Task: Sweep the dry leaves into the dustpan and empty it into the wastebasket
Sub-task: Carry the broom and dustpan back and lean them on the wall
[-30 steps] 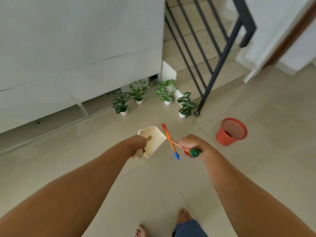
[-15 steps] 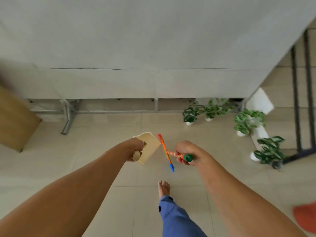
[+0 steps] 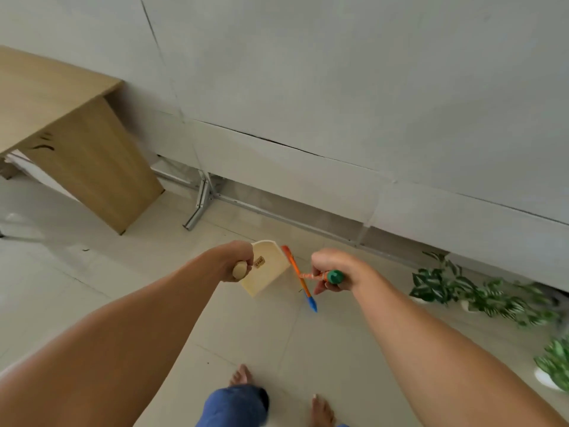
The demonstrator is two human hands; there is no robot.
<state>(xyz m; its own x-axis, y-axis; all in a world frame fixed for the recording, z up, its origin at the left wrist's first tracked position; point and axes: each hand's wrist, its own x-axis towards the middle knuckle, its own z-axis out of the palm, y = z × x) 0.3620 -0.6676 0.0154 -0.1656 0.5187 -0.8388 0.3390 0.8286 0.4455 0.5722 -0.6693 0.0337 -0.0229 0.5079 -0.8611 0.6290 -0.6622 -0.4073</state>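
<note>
Two bare forearms reach forward over a pale tiled floor (image 3: 92,272), each hand carrying one tool. One left hand (image 3: 235,261) is clenched around the rounded wooden handle of a single cream dustpan (image 3: 269,272), which is held off the floor with its open tray angled away from the wrist. One right hand (image 3: 334,271) grips the green-capped handle of one small hand brush (image 3: 300,277), whose orange and blue head runs crosswise just beyond the knuckles, right beside the dustpan's edge. The two tools sit close together between the hands; whether they touch is unclear.

No dry leaves can be made out with certainty; a few tiny dark specks lie on the tiles to the left of the left hand. Two bare feet and one blue trouser leg (image 3: 234,405) show below the wrists. Beyond the hands stands one grey partition wall (image 3: 338,87) on a metal frame. Up and left of the left hand stands one wooden desk (image 3: 77,143). Right of the right hand sits a row of small potted plants (image 3: 462,291) in white pots, blurred, so their number is uncertain.
</note>
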